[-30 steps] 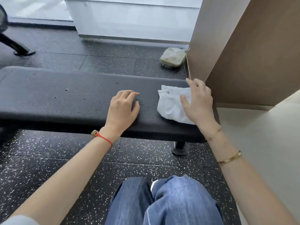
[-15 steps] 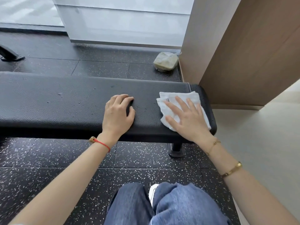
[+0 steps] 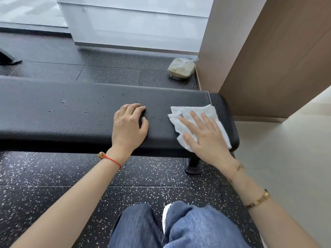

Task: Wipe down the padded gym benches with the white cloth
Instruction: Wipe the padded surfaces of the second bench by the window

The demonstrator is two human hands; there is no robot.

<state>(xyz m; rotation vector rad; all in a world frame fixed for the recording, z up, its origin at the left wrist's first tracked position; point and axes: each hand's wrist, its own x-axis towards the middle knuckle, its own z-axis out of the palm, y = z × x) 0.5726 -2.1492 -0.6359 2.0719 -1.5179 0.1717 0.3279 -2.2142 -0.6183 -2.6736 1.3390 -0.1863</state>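
Note:
A long black padded bench (image 3: 62, 111) runs across the view from the left edge to the wall on the right. The white cloth (image 3: 192, 113) lies flat on the bench's right end. My right hand (image 3: 206, 138) presses down on the cloth with its fingers spread, covering the cloth's lower half. My left hand (image 3: 129, 127) rests on the bare pad to the left of the cloth, fingers curled, holding nothing. Small specks of dirt dot the pad left of my left hand.
A wood-panelled wall (image 3: 268, 59) stands right beside the bench's right end. A bagged greenish bundle (image 3: 180, 68) sits on the speckled rubber floor (image 3: 53, 176) behind the bench. The bench leg (image 3: 193, 164) stands below my right hand. My jeans-clad knees (image 3: 179, 228) are at the bottom.
My right hand went from gripping the cloth's right edge to lying flat on top of it, fingers spread. The cloth now lies flatter. My left hand stayed in place.

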